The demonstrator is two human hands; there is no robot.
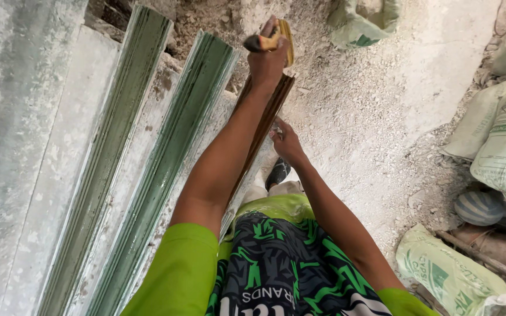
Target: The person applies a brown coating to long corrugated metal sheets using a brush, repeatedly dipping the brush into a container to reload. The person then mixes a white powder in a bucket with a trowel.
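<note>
We see left hand (267,58) clenched round brush (272,41) above brown strip (265,126); right hand (286,142) grasping strip beside it. Judgement: strokes best along strip, steady grip.

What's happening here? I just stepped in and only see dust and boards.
A person leans over a brown moulding strip propped against a wall. The left hand grips a yellow-handled tool near the strip's top; the right hand steadies its edge lower down. Green moulding strips lean alongside, with sacks on the dusty floor.
</note>
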